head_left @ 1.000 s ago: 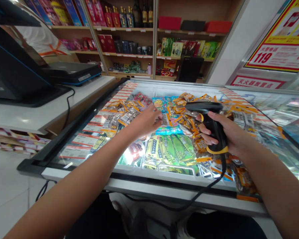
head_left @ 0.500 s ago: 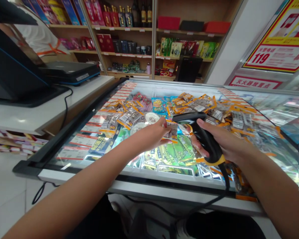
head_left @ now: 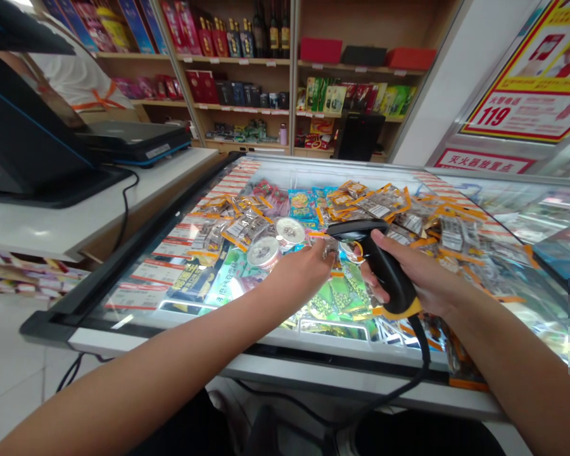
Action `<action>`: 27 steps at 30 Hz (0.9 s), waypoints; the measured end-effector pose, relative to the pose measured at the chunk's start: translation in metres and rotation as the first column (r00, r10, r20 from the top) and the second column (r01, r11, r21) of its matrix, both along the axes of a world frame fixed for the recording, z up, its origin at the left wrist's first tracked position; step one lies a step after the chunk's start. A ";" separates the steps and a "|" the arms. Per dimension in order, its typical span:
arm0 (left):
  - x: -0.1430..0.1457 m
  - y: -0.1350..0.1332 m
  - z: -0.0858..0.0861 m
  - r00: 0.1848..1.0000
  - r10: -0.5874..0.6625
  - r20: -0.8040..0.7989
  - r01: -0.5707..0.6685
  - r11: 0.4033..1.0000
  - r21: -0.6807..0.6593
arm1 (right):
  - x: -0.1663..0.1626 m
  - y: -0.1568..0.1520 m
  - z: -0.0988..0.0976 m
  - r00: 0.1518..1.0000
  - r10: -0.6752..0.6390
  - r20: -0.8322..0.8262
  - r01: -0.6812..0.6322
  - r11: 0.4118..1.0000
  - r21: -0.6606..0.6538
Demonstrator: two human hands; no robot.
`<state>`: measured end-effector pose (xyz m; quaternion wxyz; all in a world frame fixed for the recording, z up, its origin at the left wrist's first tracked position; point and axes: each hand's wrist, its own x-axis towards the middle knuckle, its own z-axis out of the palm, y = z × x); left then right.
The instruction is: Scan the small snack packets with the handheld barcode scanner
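Observation:
My right hand (head_left: 420, 269) is wrapped round the handle of a black and yellow barcode scanner (head_left: 390, 275), whose head points left. Just in front of that head, my left hand (head_left: 301, 275) has its fingers curled on a small clear packet with orange edges (head_left: 319, 235), mostly covered by the hand. Both hands are above the glass top of a chest freezer (head_left: 137, 278). More orange-edged packets (head_left: 384, 199) lie heaped on the glass to the right, and a smaller group of packets (head_left: 247, 225) lies to the left. Round white-lidded tubs (head_left: 263, 252) show beside my left forearm.
A white counter (head_left: 23, 231) on the left bears a black scale (head_left: 137, 136). Behind it stands a person in a white top (head_left: 78, 76). Stocked shelves (head_left: 242, 60) line the back. From the scanner a cable (head_left: 422, 348) hangs over the freezer's front edge.
My left hand has shifted slightly right and down, its fingers now curled over the packet, which shows less. The scanner has shifted slightly left and down, still in my right hand.

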<state>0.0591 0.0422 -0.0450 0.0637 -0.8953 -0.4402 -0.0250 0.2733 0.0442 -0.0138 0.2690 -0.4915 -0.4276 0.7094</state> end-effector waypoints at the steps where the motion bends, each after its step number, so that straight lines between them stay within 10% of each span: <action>1: 0.000 0.000 -0.001 1.000 0.001 -0.010 -0.001 1.000 0.007 | 0.000 0.000 0.000 1.000 0.001 -0.004 -0.001 1.000 0.001; 10: 0.002 -0.001 -0.004 1.000 0.001 0.018 -0.001 1.000 0.026 | 0.005 0.002 -0.001 0.993 0.102 0.056 -0.101 0.995 -0.026; 21: -0.060 0.033 0.005 0.912 0.390 0.126 -0.409 0.888 0.211 | 0.022 0.007 0.026 0.910 -0.314 -0.272 0.366 0.915 0.168; 27: -0.023 0.037 -0.008 0.984 0.062 0.165 -0.066 0.998 0.023 | 0.030 0.012 0.031 0.875 -0.376 -0.304 0.432 0.891 0.141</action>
